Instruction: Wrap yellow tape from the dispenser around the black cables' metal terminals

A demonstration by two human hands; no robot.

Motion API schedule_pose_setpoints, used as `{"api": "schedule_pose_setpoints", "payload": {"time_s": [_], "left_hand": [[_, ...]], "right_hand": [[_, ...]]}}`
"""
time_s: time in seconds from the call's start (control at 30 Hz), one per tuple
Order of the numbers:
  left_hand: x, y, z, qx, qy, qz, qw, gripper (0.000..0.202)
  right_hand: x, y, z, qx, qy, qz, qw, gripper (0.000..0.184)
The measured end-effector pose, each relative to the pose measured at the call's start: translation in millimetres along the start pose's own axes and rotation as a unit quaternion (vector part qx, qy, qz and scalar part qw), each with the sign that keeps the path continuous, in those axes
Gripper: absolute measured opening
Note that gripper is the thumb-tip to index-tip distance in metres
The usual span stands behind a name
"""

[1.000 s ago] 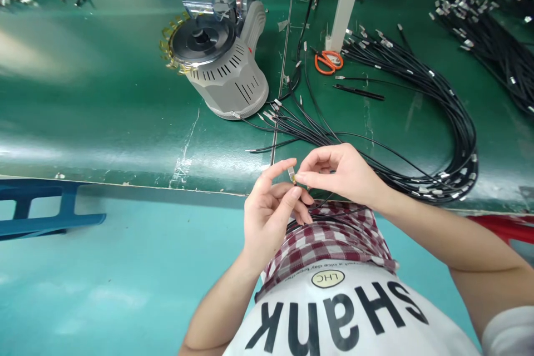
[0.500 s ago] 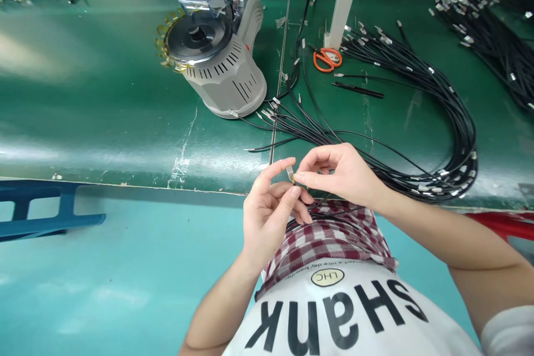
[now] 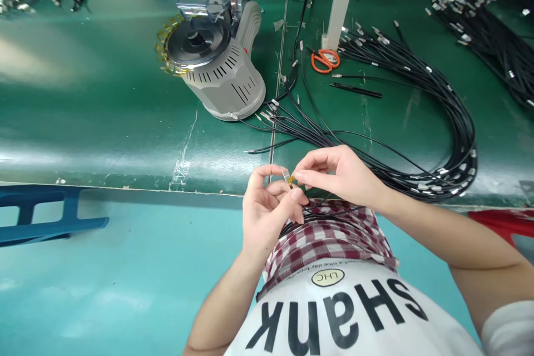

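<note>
The left hand (image 3: 267, 217) and right hand (image 3: 340, 175) were closed, pinching a small metal cable terminal (image 3: 287, 178) together, just beside the coiled black cables (image 3: 438, 172).

You counted two hands, your left hand (image 3: 269, 214) and your right hand (image 3: 340, 175), on one cable terminal (image 3: 287, 177); right of the one tape dispenser (image 3: 219, 75) lay one pair of orange scissors (image 3: 325, 61) and one large cable coil (image 3: 453, 122).

You are holding both hands close together, your left hand (image 3: 269, 217) curling its fingers upward while your right hand (image 3: 342, 175) is reaching in from the side, its fingertips (image 3: 298, 177) pinching toward your left thumb (image 3: 297, 194).
</note>
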State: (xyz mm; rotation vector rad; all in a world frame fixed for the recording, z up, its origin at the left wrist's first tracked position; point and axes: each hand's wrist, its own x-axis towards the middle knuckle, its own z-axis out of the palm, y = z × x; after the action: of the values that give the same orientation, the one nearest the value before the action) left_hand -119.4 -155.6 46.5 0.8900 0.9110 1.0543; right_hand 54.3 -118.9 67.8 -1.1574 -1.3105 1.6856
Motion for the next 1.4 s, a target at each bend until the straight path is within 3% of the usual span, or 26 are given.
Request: {"api": "schedule_pose_setpoints", "payload": {"time_s": [0.17, 0.33, 0.77, 1.2, 1.4], "left_hand": [[1.9, -3.5, -0.4, -0.027, 0.017, -0.039, 0.999, 0.025], [3.1, 3.8, -0.9, -0.065, 0.026, -0.035, 0.997, 0.021], [6.2, -2.2, -4.1, -0.076, 0.027, -0.061, 0.995, 0.029], [4.8, -7.7, -1.0, -0.094, -0.002, -0.069, 0.993, 0.027], [5.1, -8.8, -1.6, -0.102, -0.006, -0.065, 0.993, 0.027]], "right_hand": [[2.0, -0.2, -1.9, -0.012, -0.003, -0.014, 1.0, 0.019], [6.7, 7.3, -4.4, -0.005, 0.011, -0.014, 1.0, 0.019], [5.0, 11.3, -5.6, 0.049, 0.041, -0.037, 0.997, 0.028], [11.8, 21.1, 1.5, 0.121, -0.022, -0.079, 0.989, 0.026], [13.5, 30.3, 5.2, 0.158, -0.019, -0.058, 0.986, 0.027]]}}
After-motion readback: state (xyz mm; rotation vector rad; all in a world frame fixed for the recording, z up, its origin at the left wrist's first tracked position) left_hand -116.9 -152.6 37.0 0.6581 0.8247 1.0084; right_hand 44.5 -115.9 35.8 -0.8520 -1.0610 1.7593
